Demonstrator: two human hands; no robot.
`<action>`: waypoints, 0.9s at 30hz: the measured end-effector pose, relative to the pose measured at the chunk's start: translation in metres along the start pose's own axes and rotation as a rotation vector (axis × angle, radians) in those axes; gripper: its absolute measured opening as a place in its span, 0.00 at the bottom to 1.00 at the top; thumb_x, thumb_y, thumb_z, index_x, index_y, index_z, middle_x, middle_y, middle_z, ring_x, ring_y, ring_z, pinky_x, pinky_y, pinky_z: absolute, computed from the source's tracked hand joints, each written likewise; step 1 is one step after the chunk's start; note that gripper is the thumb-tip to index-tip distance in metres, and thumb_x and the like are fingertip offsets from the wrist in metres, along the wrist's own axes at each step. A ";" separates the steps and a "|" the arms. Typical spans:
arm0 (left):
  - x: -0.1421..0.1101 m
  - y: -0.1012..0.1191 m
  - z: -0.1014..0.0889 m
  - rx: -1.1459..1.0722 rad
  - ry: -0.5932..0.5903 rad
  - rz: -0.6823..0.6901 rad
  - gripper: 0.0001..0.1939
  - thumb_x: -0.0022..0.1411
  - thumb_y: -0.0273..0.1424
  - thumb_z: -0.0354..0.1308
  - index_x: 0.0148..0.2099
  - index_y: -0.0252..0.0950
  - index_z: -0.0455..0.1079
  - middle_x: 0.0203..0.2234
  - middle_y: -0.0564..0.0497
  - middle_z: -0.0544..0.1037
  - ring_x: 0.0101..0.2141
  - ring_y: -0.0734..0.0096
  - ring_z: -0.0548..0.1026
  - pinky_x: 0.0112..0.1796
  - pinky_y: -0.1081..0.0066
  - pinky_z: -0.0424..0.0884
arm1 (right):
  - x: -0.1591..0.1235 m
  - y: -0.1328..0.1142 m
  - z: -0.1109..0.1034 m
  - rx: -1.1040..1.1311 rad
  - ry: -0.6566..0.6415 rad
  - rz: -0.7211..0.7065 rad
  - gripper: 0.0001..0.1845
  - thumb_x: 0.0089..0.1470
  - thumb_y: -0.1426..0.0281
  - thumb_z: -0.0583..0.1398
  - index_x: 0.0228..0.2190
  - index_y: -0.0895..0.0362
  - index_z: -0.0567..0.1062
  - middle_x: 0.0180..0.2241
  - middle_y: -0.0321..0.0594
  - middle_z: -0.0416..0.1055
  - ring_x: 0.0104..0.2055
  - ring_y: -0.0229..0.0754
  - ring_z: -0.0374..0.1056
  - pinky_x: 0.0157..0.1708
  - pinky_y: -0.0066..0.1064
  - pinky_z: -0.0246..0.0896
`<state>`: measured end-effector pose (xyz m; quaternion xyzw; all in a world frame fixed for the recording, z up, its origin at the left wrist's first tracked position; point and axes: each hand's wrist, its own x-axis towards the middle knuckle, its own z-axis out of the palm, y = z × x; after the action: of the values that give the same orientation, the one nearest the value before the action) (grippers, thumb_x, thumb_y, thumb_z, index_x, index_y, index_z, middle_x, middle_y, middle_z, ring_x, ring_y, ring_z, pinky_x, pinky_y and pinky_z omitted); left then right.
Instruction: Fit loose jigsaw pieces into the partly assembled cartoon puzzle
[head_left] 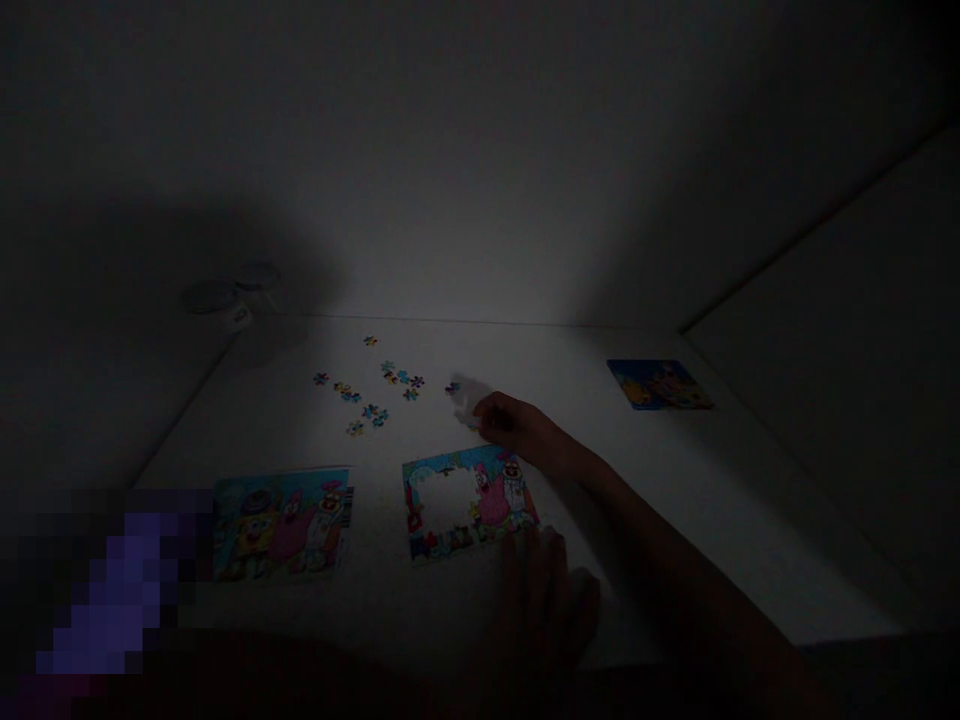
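Observation:
A partly assembled jigsaw puzzle [499,500] with cartoon figures lies on the white table, with a bare gap in its left middle. My left hand [544,590] rests palm down at its lower right edge, fingers spread. Just above the puzzle's top edge, my right hand [506,420] is closed in a pinch on a small jigsaw piece [473,425], mostly hidden by the fingertips. Another loose piece [452,389] lies a little beyond that hand. Several more loose pieces [403,378] are scattered to the left. The light is very dim.
A picture card [281,525] showing similar cartoon figures lies left of the puzzle. At the far right is a blue picture card or box [660,385]. Faint clear objects [229,290] stand at the back left corner. White walls [465,200] border the table. The lower left is pixelated.

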<state>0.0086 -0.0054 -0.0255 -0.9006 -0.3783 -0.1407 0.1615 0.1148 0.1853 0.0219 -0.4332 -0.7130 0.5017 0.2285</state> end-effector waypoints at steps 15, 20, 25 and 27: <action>0.003 -0.012 -0.010 -0.011 -0.026 0.098 0.23 0.69 0.40 0.44 0.63 0.39 0.60 0.57 0.37 0.67 0.55 0.45 0.67 0.52 0.41 0.56 | -0.012 -0.022 0.008 0.112 -0.324 0.073 0.06 0.52 0.70 0.62 0.34 0.58 0.77 0.31 0.36 0.73 0.33 0.36 0.68 0.34 0.29 0.63; 0.003 -0.012 -0.012 -0.019 -0.046 0.062 0.23 0.69 0.39 0.45 0.63 0.40 0.61 0.58 0.39 0.67 0.56 0.44 0.66 0.52 0.41 0.58 | -0.011 -0.018 0.010 0.065 -0.386 0.071 0.07 0.52 0.71 0.62 0.35 0.58 0.78 0.33 0.37 0.75 0.33 0.35 0.69 0.36 0.28 0.62; 0.003 -0.014 -0.013 -0.004 -0.090 0.105 0.24 0.69 0.38 0.44 0.65 0.39 0.57 0.59 0.37 0.66 0.56 0.45 0.67 0.51 0.41 0.59 | -0.011 -0.016 0.013 0.043 -0.413 0.040 0.06 0.53 0.73 0.61 0.35 0.58 0.78 0.33 0.36 0.75 0.34 0.36 0.69 0.36 0.28 0.63; 0.003 -0.015 -0.014 -0.009 -0.064 0.097 0.24 0.69 0.38 0.44 0.64 0.39 0.58 0.58 0.38 0.67 0.56 0.45 0.67 0.51 0.40 0.58 | -0.010 -0.016 0.013 0.026 -0.409 0.041 0.06 0.54 0.73 0.61 0.35 0.58 0.77 0.32 0.36 0.75 0.34 0.36 0.69 0.35 0.28 0.62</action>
<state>-0.0021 0.0006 -0.0090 -0.9227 -0.3384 -0.1056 0.1517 0.1040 0.1678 0.0329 -0.3339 -0.7290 0.5930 0.0742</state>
